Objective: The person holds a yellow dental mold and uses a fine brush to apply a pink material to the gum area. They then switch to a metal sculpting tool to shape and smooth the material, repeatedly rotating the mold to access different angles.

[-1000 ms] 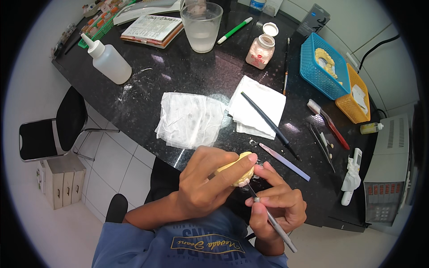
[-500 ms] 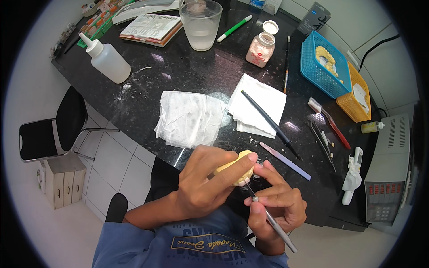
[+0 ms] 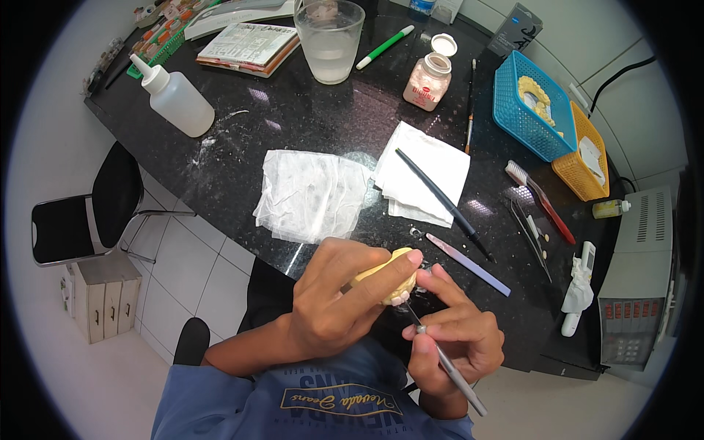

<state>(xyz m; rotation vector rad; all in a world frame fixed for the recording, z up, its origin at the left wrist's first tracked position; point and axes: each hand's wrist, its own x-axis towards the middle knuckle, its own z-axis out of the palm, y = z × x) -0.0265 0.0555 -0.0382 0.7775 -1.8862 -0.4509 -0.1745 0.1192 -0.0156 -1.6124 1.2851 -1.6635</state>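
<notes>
A black stone-look worktop (image 3: 308,117) curves across the view, with a black chair (image 3: 88,213) and a small drawer cabinet (image 3: 103,301) on the tiled floor to its left. On the worktop lie a crumpled white tissue (image 3: 312,194) and, just beside it, a folded white paper towel (image 3: 425,172) with a long dark brush (image 3: 444,202) resting across it. Farther back stand a clear plastic cup (image 3: 331,38), a white squeeze bottle (image 3: 174,95) and a small pink-filled jar (image 3: 427,77); a blue basket (image 3: 529,103) and an orange basket (image 3: 583,150) sit side by side on the right. Near the table's front edge, the left hand (image 3: 330,312) is closed around a yellowish dental cast (image 3: 389,279) — fingers wrapped over it, thumb along its top. The right hand (image 3: 458,337) pinches a thin metal instrument (image 3: 447,363) like a pen, its tip touching the cast's underside. A flat lilac file (image 3: 469,255) lies just beyond the hands.
</notes>
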